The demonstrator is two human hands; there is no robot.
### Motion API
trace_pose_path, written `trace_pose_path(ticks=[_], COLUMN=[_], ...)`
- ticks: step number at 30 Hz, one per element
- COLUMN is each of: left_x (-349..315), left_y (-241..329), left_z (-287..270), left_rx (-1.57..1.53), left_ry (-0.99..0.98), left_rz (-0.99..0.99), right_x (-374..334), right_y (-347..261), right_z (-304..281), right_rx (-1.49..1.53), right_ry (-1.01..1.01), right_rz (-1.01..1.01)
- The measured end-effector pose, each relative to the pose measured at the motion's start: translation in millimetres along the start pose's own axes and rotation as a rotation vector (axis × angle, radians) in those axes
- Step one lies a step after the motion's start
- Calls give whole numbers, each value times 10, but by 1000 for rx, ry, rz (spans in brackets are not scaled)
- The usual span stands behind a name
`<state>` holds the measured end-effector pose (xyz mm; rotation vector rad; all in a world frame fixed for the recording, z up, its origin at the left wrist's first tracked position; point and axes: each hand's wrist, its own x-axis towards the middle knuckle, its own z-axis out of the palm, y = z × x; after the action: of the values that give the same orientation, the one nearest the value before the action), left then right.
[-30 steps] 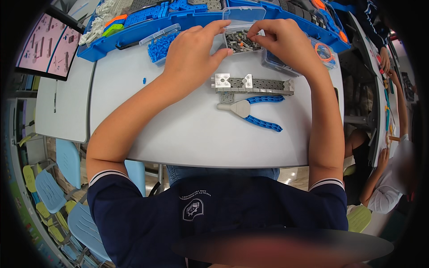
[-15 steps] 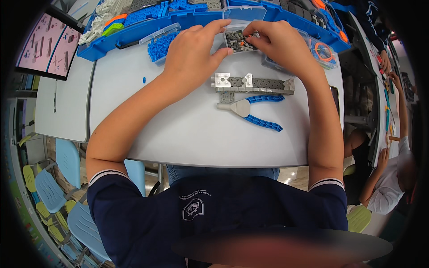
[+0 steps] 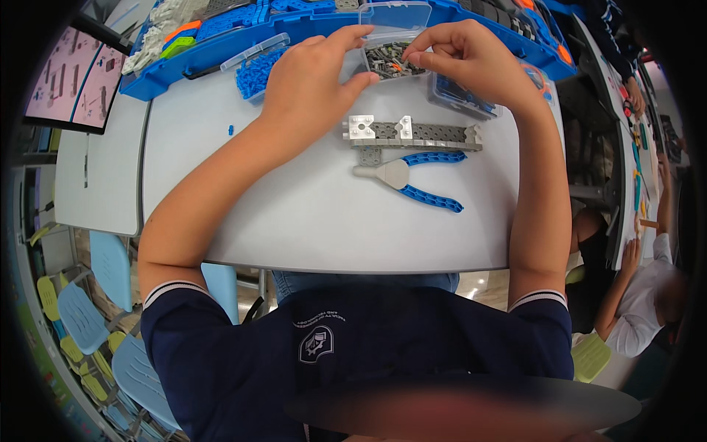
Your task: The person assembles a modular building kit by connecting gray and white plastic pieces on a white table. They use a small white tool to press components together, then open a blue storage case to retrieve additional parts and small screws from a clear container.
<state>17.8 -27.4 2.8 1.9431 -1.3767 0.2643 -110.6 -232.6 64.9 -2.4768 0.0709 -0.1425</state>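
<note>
A clear plastic box (image 3: 373,77) of small grey and orange connector pieces (image 3: 387,62) stands with its lid raised. My left hand (image 3: 305,81) spans the box's left end, fingers stretched apart, the thumb by the front corner and the index finger by the lid. Over the right side of the box, my right hand (image 3: 471,62) has thumb and forefinger pinched together; whatever is between them is too small to make out. Nearer me lies a grey beam assembly (image 3: 427,136) with silver brackets. Below it are pliers (image 3: 398,174) with blue handles, spread apart.
Behind my left hand is a clear box of blue connector pieces (image 3: 254,77). One blue piece (image 3: 231,130) lies alone on the white table (image 3: 331,228). Another clear box (image 3: 464,103) sits under my right hand. A blue parts tray (image 3: 155,87) spans the back; a screen (image 3: 74,77) stands left.
My right hand has lifted slightly and shifted right, out of the grey pieces, its fingers pinched. My left hand keeps its place by the box. The whole view has shifted a little.
</note>
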Motion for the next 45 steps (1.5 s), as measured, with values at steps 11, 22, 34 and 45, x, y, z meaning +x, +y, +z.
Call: trace_pose_path(ticks=[11,22,34,45], left_x=[-5,2,1,7], left_y=[-6,-8,-23,-22], left_z=[3,-2,2,3], left_rx=[-2,5,17,6], left_ry=[6,2,7,19], left_rz=[7,9,22,15], right_x=[-19,-12,-26,-55], right_y=[-19,60,43,-45], right_z=[-21,29,-55,20], right_rx=[57,138,244,-82], right_ry=[-127,-108,-190,-175], right_rz=[111,67,57,12])
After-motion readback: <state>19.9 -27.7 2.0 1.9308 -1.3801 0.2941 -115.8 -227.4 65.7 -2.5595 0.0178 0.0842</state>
